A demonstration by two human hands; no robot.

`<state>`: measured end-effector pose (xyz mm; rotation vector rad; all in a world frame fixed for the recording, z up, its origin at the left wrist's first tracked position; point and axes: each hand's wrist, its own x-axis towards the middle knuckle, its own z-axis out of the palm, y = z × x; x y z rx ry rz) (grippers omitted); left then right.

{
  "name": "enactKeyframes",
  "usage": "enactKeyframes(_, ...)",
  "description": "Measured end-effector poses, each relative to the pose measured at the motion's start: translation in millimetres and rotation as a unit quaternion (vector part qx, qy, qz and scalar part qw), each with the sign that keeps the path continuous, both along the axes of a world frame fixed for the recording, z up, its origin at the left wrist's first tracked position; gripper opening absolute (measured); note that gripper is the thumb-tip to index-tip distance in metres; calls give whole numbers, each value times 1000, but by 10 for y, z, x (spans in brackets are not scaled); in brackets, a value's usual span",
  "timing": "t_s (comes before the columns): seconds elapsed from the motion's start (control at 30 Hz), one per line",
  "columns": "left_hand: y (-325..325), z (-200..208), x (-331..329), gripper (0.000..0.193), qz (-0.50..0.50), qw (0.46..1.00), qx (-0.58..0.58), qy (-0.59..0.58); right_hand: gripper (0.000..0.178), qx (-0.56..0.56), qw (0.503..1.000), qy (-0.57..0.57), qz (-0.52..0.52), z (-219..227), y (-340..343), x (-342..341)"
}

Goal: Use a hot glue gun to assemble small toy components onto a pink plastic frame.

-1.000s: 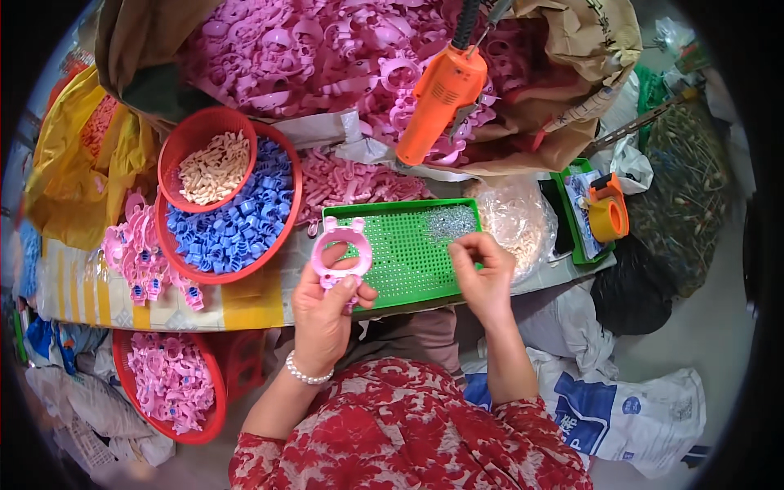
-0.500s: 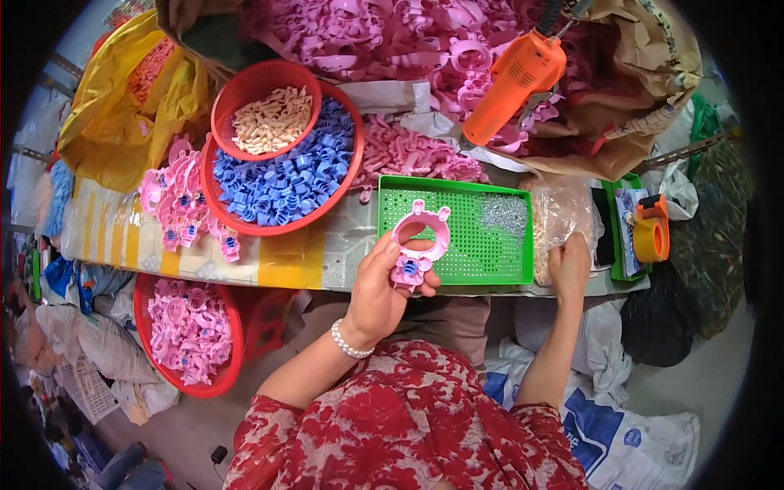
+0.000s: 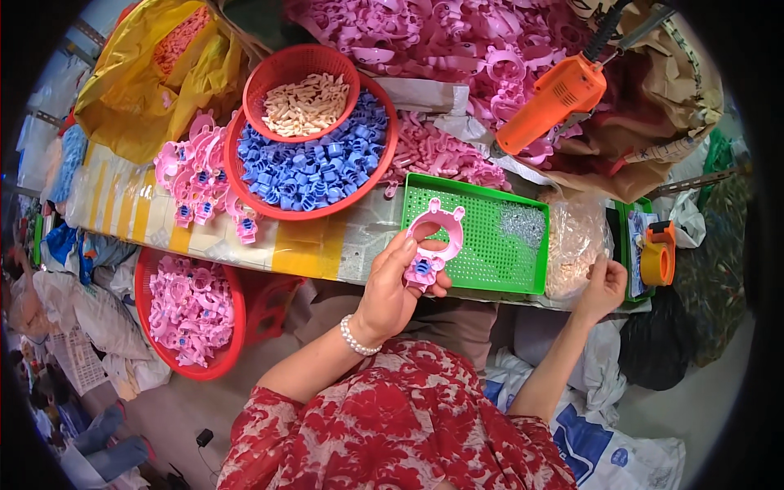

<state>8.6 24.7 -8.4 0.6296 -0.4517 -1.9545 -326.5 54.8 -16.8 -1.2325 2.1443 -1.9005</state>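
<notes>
The pink ring part (image 3: pixel 456 237) is clamped in my left hand (image 3: pixel 388 287), at the green tray's (image 3: pixel 474 273) nine o'clock. My right hand (image 3: pixel 603 287), apart, has bent fingers; whether they pinch something small, I cannot tell. The clear bag (image 3: pixel 576 249) lies at its eleven o'clock.

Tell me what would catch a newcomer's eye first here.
Probably the big heap of pink plastic parts in the brown sack at the top, with an orange tool slanting across its right side. Then the red basket of blue pieces, left of centre. In the middle, the left hand holds up a pink eared ring.
</notes>
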Motion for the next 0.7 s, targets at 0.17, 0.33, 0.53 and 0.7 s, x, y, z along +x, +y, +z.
enactKeyframes(0.17, -15, -10, -17, 42, 17, 1000, -11, 22, 16, -47, 973, -136, 179, 401, -73, 842)
enactKeyframes(0.33, 7, 68, -17, 42, 40, 999, -30, -6, 12, 59, 889, -173, 420, 445, -124, 1617)
enactKeyframes(0.53, 35, 163, 2, 44, 69, 997, -28, -14, 13, 91, 880, -136, 446, 391, -155, 1905)
enactKeyframes(0.7, 38, 122, 23, 44, 73, 997, -36, -7, 14, 66, 885, -57, 457, 354, -181, 1951)
